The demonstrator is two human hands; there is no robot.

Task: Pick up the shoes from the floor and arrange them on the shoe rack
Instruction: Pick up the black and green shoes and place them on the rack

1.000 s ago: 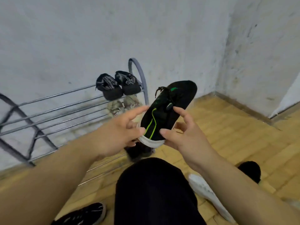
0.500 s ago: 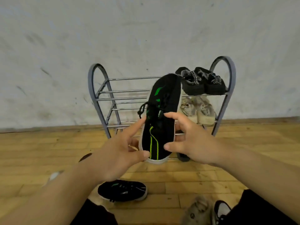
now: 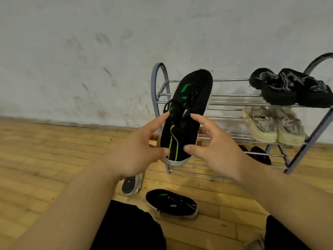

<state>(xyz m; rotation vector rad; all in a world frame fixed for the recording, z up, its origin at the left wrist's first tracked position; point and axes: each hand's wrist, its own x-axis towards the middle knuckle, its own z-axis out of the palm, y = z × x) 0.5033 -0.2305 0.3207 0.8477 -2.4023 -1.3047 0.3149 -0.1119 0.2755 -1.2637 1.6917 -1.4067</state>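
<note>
While left hand (image 3: 137, 150), right hand (image 3: 216, 152) hold shoe (image 3: 191, 105), rack (image 3: 228, 104) shifted right.

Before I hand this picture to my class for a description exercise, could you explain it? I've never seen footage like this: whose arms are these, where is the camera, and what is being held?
There is no machine here. A person wears a wide-angle camera on the head, looking forward and down, so the arms are their own. The left hand and right hand grip a black sneaker with green stripes from both sides, toe pointing away, in front of a metal shoe rack by a white wall. The rack's top tier holds a black pair, the middle tier a beige pair, and the bottom tier dark shoes that are hard to make out. On the wooden floor lie a matching black sneaker and a pale-soled shoe, partly hidden by the left wrist.
</note>
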